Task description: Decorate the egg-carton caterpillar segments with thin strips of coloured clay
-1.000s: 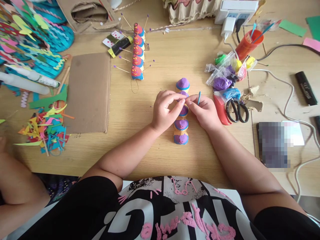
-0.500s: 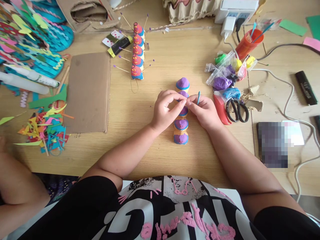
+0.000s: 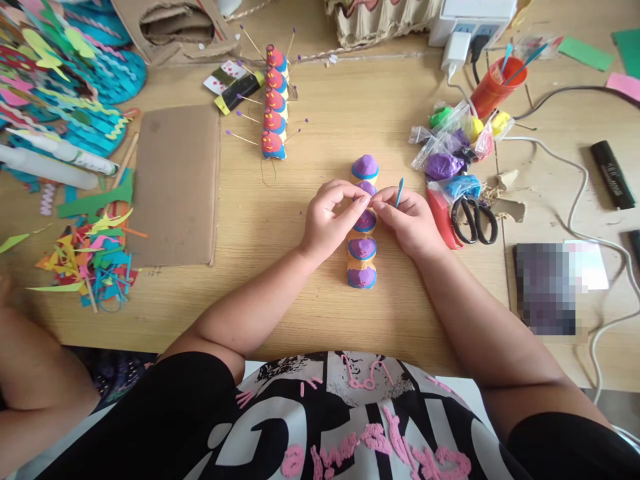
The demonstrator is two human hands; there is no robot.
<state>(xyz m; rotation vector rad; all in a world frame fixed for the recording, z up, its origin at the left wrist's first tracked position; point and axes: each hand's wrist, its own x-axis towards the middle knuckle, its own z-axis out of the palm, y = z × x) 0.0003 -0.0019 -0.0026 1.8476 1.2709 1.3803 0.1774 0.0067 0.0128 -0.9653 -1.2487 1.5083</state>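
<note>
Left hand (image 3: 330, 217) and right hand (image 3: 409, 220) are pinched together over a purple-capped strip (image 3: 363, 235), blue stick (image 3: 400, 192) in the right; nearer caps (image 3: 362, 248) are marked red, the farthest cap (image 3: 365, 165) apparently plain.

The right hand (image 3: 413, 225) holds a blue tool (image 3: 401, 191).

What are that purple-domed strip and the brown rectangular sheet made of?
Purple-domed strip: perhaps matte clay or paint over egg carton, from its row of cup shapes. Brown rectangular sheet: likely dull cardboard, from its plain tan surface.
</note>
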